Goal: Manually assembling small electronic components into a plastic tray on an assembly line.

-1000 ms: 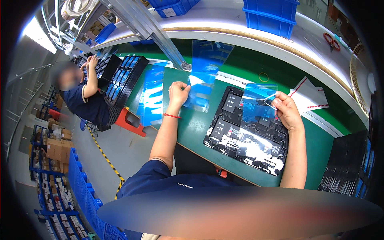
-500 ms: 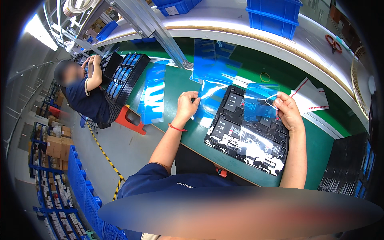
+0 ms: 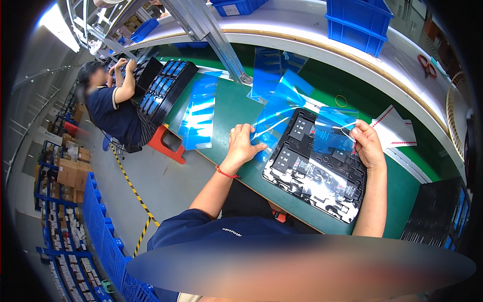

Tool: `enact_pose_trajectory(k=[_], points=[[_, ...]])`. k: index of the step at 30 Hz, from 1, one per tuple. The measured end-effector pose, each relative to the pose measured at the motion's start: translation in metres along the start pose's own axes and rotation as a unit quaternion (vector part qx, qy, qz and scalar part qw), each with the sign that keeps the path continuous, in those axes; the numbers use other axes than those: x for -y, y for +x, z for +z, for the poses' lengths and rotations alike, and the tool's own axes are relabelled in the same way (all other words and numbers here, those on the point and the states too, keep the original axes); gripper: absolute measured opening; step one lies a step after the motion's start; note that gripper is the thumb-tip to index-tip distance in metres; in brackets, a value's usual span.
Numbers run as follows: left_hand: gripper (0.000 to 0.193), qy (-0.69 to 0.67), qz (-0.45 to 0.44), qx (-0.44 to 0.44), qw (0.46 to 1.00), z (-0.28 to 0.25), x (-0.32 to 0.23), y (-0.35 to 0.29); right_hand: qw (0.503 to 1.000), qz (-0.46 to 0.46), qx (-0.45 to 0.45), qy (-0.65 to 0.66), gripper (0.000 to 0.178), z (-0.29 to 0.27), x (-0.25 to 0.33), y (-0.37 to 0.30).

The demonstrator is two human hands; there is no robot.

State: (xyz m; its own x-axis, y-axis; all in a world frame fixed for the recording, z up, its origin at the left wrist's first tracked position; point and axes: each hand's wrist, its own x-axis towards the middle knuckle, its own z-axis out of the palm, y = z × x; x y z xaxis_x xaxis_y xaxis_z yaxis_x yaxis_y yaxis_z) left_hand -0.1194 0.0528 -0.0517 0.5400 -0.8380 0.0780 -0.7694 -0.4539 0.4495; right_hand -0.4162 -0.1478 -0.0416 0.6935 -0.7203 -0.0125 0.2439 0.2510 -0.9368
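In front of me lies a black tray point(image 3: 312, 186) with dark rectangular parts point(image 3: 288, 157) in its compartments. My right hand point(image 3: 370, 145) is closed at the tray's far right corner, pinching a clear, blue-tinted film sheet point(image 3: 332, 132) over it. Glare hides part of the tray's near side. My left hand point(image 3: 242, 147) is left of the tray, its thumb apart from its fingers. The fingertips are at the edge of a crumpled blue film point(image 3: 276, 111), which lies against the tray's far left corner.
More blue film sheets point(image 3: 200, 113) lie left on the green bench point(image 3: 229, 108). White paper with red dots point(image 3: 397, 126) is beyond the tray; black stacked trays point(image 3: 432, 214) stand right. Blue bins point(image 3: 357, 27) and red scissors point(image 3: 426, 66) sit on the shelf. A co-worker point(image 3: 113, 103) is at left.
My left hand has shifted slightly toward me and right, its thumb spreading from the fingers. The blue film beside it has bent and turned. My right hand keeps its pinch on the clear film.
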Motion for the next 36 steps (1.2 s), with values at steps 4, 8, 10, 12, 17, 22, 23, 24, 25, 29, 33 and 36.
enact_pose_trajectory(k=[4,8,10,12,17,22,23,24,25,29,33,36], points=[[0.058,-0.018,0.013,-0.013,1.0,-0.004,0.0,-0.006,1.0,-0.003,0.0,-0.009,0.019,-0.001,0.0,0.0],[0.055,-0.022,0.012,-0.009,1.0,-0.009,0.001,-0.012,1.0,-0.01,0.011,0.001,0.018,-0.003,-0.003,0.001],[0.054,-0.012,0.005,0.001,1.0,-0.013,0.001,-0.014,1.0,-0.012,0.012,0.001,0.018,-0.004,-0.003,0.001],[0.049,0.018,0.02,-0.024,0.999,-0.016,0.001,-0.017,1.0,-0.008,0.003,-0.012,0.017,0.0,0.002,-0.001],[0.037,-0.038,-0.008,-0.011,0.999,-0.011,0.012,-0.018,1.0,-0.003,-0.001,-0.024,0.016,0.0,0.001,0.001],[0.033,-0.109,0.096,-0.135,0.98,-0.024,0.035,-0.015,1.0,-0.011,0.002,-0.013,0.017,-0.005,-0.003,0.002],[0.036,-0.108,0.125,-0.184,0.969,-0.037,0.042,-0.012,1.0,-0.01,0.007,-0.011,0.017,-0.003,-0.003,0.002],[0.04,-0.155,0.053,-0.187,0.969,-0.048,0.053,-0.008,1.0,-0.011,0.008,-0.008,0.017,-0.001,0.0,0.001],[0.04,-0.213,0.045,-0.195,0.956,-0.057,0.081,-0.001,1.0,-0.012,0.012,-0.005,0.017,0.002,0.0,0.001],[0.053,-0.429,-0.164,-0.128,0.879,-0.081,0.153,0.022,1.0,-0.013,0.016,-0.008,0.019,0.0,0.0,0.0],[0.073,-0.383,-0.247,-0.09,0.886,-0.081,0.183,0.029,1.0,-0.012,0.008,-0.02,0.021,0.0,-0.002,0.001],[0.088,-0.299,-0.274,-0.058,0.912,-0.08,0.18,0.025,1.0,-0.006,-0.001,-0.018,0.022,0.0,0.0,0.0]])
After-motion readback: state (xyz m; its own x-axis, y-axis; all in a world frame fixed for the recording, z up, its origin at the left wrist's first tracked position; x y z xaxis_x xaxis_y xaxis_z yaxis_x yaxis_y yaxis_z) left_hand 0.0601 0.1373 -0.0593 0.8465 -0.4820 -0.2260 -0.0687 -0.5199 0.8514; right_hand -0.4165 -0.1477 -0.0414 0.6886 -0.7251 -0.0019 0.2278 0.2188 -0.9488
